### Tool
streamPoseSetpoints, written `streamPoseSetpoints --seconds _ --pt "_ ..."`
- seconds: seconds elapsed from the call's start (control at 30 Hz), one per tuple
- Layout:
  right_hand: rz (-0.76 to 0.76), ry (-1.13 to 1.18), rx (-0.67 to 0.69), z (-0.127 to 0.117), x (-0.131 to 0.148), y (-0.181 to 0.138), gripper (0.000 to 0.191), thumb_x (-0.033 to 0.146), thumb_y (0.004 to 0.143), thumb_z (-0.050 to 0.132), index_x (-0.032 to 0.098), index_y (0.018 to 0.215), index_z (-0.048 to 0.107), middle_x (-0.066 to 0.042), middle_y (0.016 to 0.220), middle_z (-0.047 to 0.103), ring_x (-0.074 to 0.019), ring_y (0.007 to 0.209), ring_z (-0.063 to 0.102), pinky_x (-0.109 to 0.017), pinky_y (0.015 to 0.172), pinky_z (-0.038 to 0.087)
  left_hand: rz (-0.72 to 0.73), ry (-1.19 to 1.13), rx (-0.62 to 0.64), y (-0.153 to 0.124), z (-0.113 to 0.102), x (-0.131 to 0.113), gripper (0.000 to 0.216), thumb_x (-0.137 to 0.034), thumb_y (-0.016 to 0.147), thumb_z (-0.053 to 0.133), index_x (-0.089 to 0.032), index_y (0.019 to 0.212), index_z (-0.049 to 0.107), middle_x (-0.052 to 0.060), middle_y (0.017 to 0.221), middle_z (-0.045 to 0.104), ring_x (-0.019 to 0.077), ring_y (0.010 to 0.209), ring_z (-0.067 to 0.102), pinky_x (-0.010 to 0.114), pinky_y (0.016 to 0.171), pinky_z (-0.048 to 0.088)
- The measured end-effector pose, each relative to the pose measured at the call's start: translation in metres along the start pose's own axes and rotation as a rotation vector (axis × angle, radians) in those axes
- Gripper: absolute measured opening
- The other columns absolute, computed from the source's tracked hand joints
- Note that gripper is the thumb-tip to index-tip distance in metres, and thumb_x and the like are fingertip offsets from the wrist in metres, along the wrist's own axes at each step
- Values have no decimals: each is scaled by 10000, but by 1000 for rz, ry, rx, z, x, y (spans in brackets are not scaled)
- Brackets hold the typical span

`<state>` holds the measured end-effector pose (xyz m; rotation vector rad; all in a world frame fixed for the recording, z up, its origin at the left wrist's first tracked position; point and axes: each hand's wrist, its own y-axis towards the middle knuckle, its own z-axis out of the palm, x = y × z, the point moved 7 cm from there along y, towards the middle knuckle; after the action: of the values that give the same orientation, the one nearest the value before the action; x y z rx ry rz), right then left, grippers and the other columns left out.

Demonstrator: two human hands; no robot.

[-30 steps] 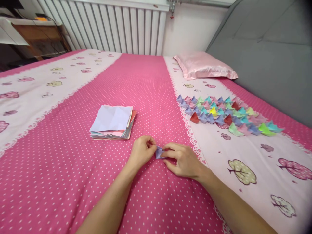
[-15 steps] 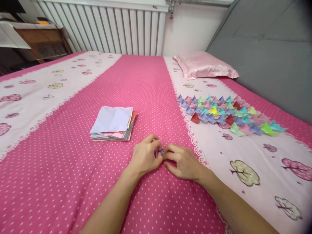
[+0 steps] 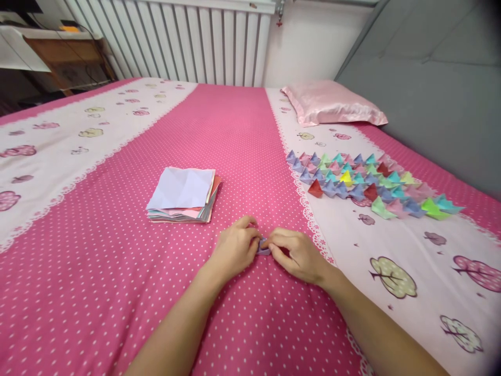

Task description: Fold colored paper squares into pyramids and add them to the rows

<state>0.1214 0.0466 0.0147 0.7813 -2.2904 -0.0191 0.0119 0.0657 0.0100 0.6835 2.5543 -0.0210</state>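
1 folded purple paper (image 3: pixel 263 251) sits between 2 hands (image 3: pixel 234 249) (image 3: pixel 299 254), touching each.

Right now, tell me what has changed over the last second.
The left hand has shifted slightly right, toward the right hand, whose thumb has closed in at the purple paper between them. Neither hand has visibly let go. The paper stack, the folded paper pieces and the pillow stayed put.

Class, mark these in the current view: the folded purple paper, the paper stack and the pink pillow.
Folded purple paper (image 3: pixel 263 251): head view, on its visible near part.
Paper stack (image 3: pixel 180 188): head view, on its top sheet.
Pink pillow (image 3: pixel 332 101): head view, middle of its upper face.
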Motion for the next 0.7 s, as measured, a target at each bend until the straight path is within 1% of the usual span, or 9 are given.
streamPoseSetpoints --seconds 0.1,0.2,0.37,0.43,0.53,0.7 --pt "78 60 -56 -1 -7 1 209 123 800 464 191 861 653 -19 796 652 -130 702 588 -256 680 460 15 -38 28 0 2 -1 311 -155 858 358 -173 820 666 68 1030 577 166 899 577 274 783 439" --pt "191 174 -88 1 -14 -1 191 125 759 495 181 873 638 -15 746 655 -120 647 595 -244 644 480 20 -64 43 -1 3 -4 319 -151 865 353 -161 827 670 75 956 578 159 855 571 264 753 432" --pt "345 344 -31 10 -20 -3 183 97 670 511 158 822 592 0 661 600 -97 553 549 -212 543 467 -4 -70 21 -1 4 -5 284 -155 844 409 -170 762 682 55 834 556 139 779 552 234 699 415" --pt "385 405 -5 13 -23 -3 191 82 638 511 156 803 574 3 665 588 -89 549 535 -203 532 455 -6 -74 16 -1 5 -5 270 -151 831 434 -180 749 689 48 800 560 134 755 555 225 678 412" --pt "439 484 1 16 -29 -4 176 72 608 514 155 759 551 9 659 577 -76 544 518 -189 519 433 -1 -109 -10 0 6 -3 265 -132 818 448 -195 778 703 41 774 592 127 729 568 218 666 411" --pt "472 505 -11 20 -35 -5 120 98 619 543 160 722 545 30 611 548 -60 503 475 -178 482 388 -6 -158 -70 2 2 0 211 -93 754 513 -172 812 699 42 761 658 135 705 586 226 662 419"
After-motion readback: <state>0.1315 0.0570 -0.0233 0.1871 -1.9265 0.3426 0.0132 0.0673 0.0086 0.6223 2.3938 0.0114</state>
